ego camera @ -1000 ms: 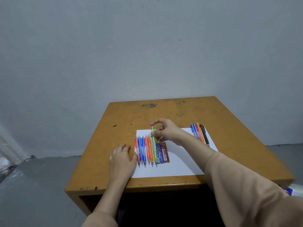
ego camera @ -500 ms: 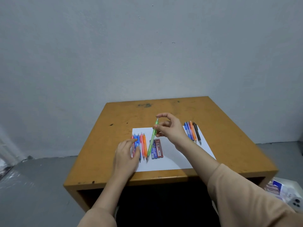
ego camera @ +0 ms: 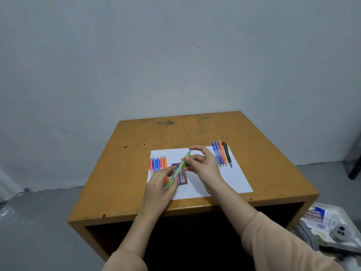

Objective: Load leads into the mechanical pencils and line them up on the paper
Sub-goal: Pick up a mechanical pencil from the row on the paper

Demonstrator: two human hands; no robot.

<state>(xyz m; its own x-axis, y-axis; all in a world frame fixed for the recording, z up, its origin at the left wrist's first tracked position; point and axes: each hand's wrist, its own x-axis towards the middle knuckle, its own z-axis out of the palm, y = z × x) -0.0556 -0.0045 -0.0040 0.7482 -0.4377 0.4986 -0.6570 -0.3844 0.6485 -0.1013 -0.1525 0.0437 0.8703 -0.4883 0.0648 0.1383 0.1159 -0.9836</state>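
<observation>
Green pencil (ego camera: 180,169) mid-load, left hand (ego camera: 159,185) and right hand (ego camera: 204,168) gripping it.
Right row (ego camera: 221,153) probably done; left bunch (ego camera: 157,163) likely unloaded.

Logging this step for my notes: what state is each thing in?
green pencil: lifted, tilted, held by both hands
left hand: grips its lower end
right hand: pinches its upper part
left pencil row: lying on paper
right pencil group: lying on paper
lead cases: lying flat, partly hidden
paper: flat on table
</observation>
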